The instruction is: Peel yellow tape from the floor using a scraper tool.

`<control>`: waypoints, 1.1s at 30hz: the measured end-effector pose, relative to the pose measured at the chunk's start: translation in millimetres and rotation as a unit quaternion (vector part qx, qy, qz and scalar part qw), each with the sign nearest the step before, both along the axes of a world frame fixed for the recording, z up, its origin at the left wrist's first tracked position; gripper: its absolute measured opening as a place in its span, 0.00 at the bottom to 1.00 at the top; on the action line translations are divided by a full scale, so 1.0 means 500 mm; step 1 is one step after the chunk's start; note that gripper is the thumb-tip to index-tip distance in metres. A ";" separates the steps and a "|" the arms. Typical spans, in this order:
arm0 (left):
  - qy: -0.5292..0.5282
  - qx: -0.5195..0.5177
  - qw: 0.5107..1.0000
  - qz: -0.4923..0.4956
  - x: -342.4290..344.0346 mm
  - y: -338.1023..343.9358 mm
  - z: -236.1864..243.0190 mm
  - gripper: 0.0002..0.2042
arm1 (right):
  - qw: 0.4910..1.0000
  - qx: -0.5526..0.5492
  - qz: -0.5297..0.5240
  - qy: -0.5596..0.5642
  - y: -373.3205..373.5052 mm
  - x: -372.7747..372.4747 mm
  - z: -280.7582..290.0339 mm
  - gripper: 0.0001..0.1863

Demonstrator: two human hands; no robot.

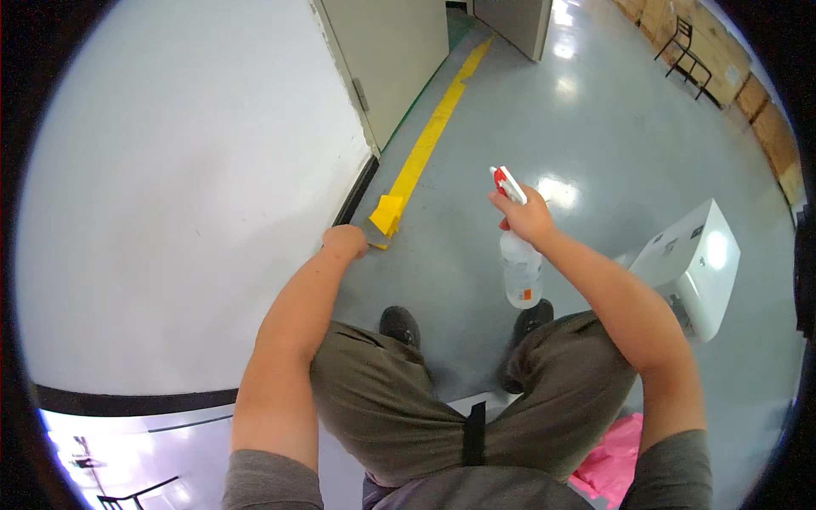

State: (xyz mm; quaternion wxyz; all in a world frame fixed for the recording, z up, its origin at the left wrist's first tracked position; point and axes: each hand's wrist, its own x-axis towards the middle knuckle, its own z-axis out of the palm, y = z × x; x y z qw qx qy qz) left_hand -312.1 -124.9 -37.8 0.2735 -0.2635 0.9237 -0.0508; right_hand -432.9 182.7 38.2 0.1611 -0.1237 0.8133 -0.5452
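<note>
My left hand (346, 242) is low by the wall's corner, closed around what looks like a scraper (374, 234) with a flat grey blade. The blade lies against a crumpled, folded end of yellow tape (388, 214) on the floor. From that bunched end, a yellow floor stripe (433, 127) runs away toward the doorway. My right hand (529, 217) grips a spray bottle (522, 274) by its neck, below a red and white trigger head. The bottle is translucent with clear-looking contents and an orange label mark, and hangs above my right shoe.
A white wall with black baseboard (357, 191) borders the left side, beside an open grey door (391, 64). On the right stands a white glossy box-shaped object (710, 263). Pink plastic (614, 459) lies behind my right leg. A black chair (684, 55) is far right.
</note>
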 end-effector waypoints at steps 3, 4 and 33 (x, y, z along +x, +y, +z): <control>-0.046 -0.004 0.999 -0.024 -0.015 0.010 -0.001 0.13 | 0.999 0.009 -0.052 0.014 0.013 -0.039 0.012 0.18; -0.048 0.005 0.999 -0.020 -0.021 0.009 0.003 0.13 | 0.995 0.032 -0.090 0.015 0.019 -0.058 0.014 0.18; -0.102 -0.003 0.994 -0.047 -0.034 0.041 0.000 0.12 | 0.999 -0.040 -0.025 -0.011 0.063 -0.050 0.032 0.19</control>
